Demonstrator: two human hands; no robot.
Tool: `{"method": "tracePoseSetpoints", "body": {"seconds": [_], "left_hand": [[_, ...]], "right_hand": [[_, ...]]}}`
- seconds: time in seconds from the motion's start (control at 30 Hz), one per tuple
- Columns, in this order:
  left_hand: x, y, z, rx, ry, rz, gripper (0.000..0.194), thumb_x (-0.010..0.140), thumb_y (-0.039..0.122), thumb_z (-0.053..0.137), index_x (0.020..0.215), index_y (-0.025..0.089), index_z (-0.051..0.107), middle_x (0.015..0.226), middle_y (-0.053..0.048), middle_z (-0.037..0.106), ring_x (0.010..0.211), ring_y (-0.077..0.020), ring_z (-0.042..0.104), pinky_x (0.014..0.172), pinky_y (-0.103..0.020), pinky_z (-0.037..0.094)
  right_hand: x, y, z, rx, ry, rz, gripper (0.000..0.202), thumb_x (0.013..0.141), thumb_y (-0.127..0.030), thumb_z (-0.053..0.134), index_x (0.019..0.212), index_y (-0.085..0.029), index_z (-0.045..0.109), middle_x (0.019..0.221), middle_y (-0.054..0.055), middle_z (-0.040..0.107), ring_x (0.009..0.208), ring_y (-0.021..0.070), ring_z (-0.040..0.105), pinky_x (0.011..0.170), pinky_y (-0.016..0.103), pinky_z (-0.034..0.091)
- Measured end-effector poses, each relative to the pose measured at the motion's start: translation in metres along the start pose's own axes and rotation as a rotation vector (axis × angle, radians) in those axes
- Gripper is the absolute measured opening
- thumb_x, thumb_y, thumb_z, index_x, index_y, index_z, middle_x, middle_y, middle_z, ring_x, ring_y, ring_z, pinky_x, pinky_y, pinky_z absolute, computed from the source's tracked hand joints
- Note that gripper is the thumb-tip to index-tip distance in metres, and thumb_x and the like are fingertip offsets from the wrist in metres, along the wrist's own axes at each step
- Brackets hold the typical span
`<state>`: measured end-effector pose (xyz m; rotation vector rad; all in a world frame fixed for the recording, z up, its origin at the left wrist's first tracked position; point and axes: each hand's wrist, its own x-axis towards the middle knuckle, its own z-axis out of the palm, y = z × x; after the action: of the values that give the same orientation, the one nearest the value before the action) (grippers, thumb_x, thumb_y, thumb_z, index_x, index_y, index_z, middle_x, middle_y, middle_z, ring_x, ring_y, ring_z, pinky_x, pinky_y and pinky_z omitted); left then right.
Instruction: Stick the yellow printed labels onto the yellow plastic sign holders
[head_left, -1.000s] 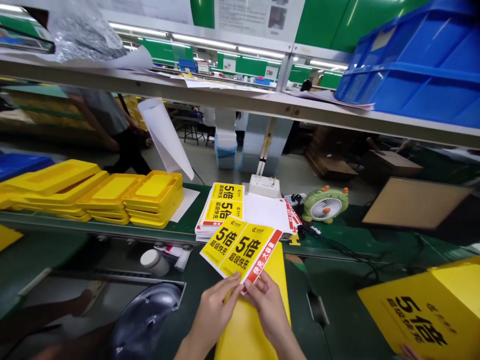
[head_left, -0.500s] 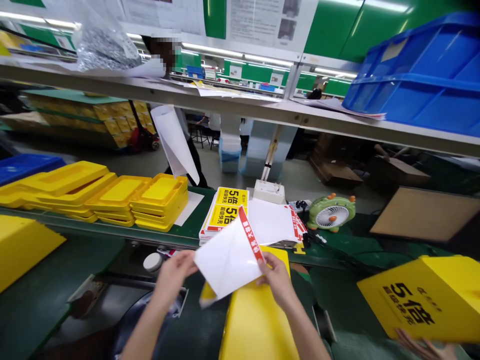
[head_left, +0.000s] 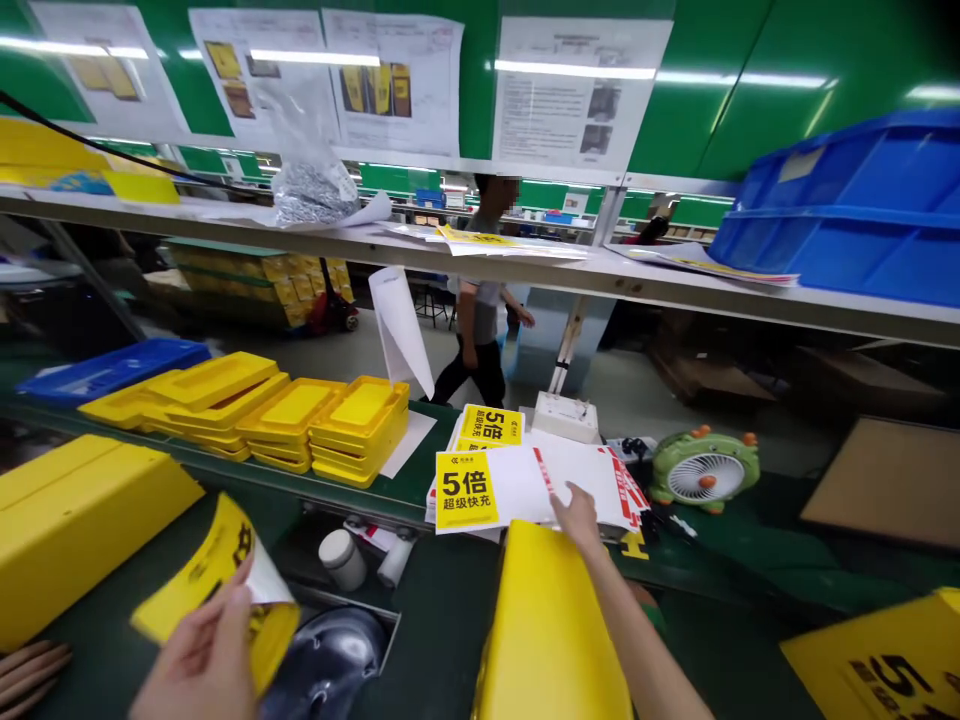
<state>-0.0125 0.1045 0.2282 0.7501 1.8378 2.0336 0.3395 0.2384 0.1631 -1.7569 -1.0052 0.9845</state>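
Note:
My left hand (head_left: 206, 650) pinches a curled yellow label (head_left: 266, 625) with black print and a white back, at the lower left. My right hand (head_left: 577, 515) rests its fingertips on a white backing sheet (head_left: 581, 470) with red strips, its fingers spread apart. A yellow label sheet (head_left: 466, 490) lies flat just left of those fingers, over the front of a label stack (head_left: 491, 425). Below my right hand stands a long yellow box (head_left: 551, 630), partly behind my right forearm.
Yellow trays (head_left: 360, 425) stand stacked at the left, with a yellow box (head_left: 82, 520) in front. A green fan (head_left: 705, 470) is on the right. Another person's hand (head_left: 30, 675) shows at lower left. A shelf (head_left: 480, 265) spans above; a person walks behind it.
The white sheet with the red strip is no longer held between my hands. My left hand moved left and down with a curled label; my right moved to the sheets. The view shifted.

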Motion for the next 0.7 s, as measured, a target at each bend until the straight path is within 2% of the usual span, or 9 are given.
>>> {"method": "tracePoseSetpoints", "body": {"seconds": [0.07,0.13,0.17,0.27,0.33,0.4,0.53,0.6,0.7], "left_hand": [[-0.038,0.007,0.019,0.077,-0.164,0.392,0.016,0.074,0.027,0.062,0.087,0.017,0.06,0.113,-0.007,0.057,0.107,-0.0258,0.052,0.098,-0.045,0.038],[-0.076,0.014,0.039,0.171,-0.476,0.889,0.011,0.075,0.012,0.059,0.084,0.017,0.06,0.112,-0.007,0.057,0.106,-0.0238,0.052,0.097,-0.045,0.037],[-0.094,0.017,0.047,0.224,-0.629,1.075,0.017,0.074,0.006,0.057,0.086,0.018,0.061,0.113,-0.007,0.056,0.108,-0.0237,0.05,0.098,-0.046,0.035],[-0.141,0.019,0.057,0.412,-1.017,1.28,0.03,0.079,0.022,0.057,0.109,0.023,0.058,0.133,-0.01,0.038,0.124,-0.0319,0.031,0.099,-0.055,0.026],[-0.161,0.013,0.055,0.432,-1.108,1.127,0.052,0.079,0.053,0.05,0.125,0.027,0.047,0.143,-0.012,0.017,0.129,-0.0392,0.014,0.096,-0.062,0.022],[-0.17,0.003,0.052,0.352,-1.041,0.715,0.067,0.077,0.063,0.045,0.133,0.028,0.032,0.143,-0.013,0.012,0.129,-0.0377,0.014,0.097,-0.06,0.023],[-0.168,-0.025,0.054,0.017,-1.133,-0.406,0.08,0.068,0.047,0.065,0.129,0.013,0.026,0.105,-0.015,0.053,0.098,-0.0249,0.055,0.084,-0.039,0.046],[-0.165,-0.036,0.059,-0.033,-1.215,-0.592,0.067,0.062,0.044,0.071,0.111,0.008,0.041,0.081,-0.008,0.057,0.079,-0.0198,0.059,0.074,-0.03,0.047],[-0.162,-0.044,0.062,0.085,-1.214,-0.482,0.045,0.062,0.041,0.071,0.086,0.011,0.048,0.067,-0.003,0.057,0.067,-0.0138,0.056,0.065,-0.022,0.044]], "right_hand": [[-0.057,-0.02,0.003,0.016,-0.173,-0.12,0.039,0.078,-0.037,0.051,0.107,-0.011,0.055,0.115,0.01,0.049,0.114,0.018,0.044,0.104,0.03,0.032],[-0.115,-0.034,0.004,0.157,-0.552,-0.196,0.044,0.081,-0.048,0.046,0.111,-0.017,0.052,0.106,0.006,0.055,0.104,0.0132,0.05,0.095,0.024,0.04],[-0.138,-0.038,0.003,0.223,-0.63,-0.214,0.045,0.081,-0.05,0.046,0.109,-0.016,0.052,0.1,0.006,0.056,0.099,0.0124,0.052,0.089,0.022,0.042],[-0.177,-0.029,-0.012,0.39,-0.538,-0.154,0.044,0.079,-0.049,0.051,0.1,-0.011,0.053,0.098,0.008,0.056,0.093,0.0128,0.053,0.083,0.021,0.044],[-0.182,-0.01,-0.029,0.527,-0.433,-0.013,0.047,0.077,-0.047,0.055,0.107,-0.011,0.05,0.108,0.011,0.053,0.094,0.0149,0.054,0.082,0.025,0.045],[-0.184,0.013,-0.048,0.67,-0.42,0.142,0.053,0.076,-0.045,0.057,0.116,-0.013,0.044,0.115,0.013,0.049,0.093,0.0169,0.055,0.079,0.028,0.047],[-0.198,0.049,-0.076,0.747,-0.474,0.24,0.048,0.078,-0.043,0.055,0.119,-0.02,0.044,0.12,0.011,0.046,0.097,0.0173,0.053,0.082,0.029,0.046],[-0.206,0.062,-0.083,0.584,-0.45,0.154,0.043,0.078,-0.044,0.054,0.115,-0.021,0.05,0.118,0.009,0.046,0.101,0.0167,0.051,0.087,0.029,0.044],[-0.209,0.08,-0.089,0.196,-0.334,0.036,0.044,0.078,-0.046,0.051,0.111,-0.017,0.057,0.105,0.009,0.051,0.098,0.0163,0.05,0.089,0.027,0.042]]}}
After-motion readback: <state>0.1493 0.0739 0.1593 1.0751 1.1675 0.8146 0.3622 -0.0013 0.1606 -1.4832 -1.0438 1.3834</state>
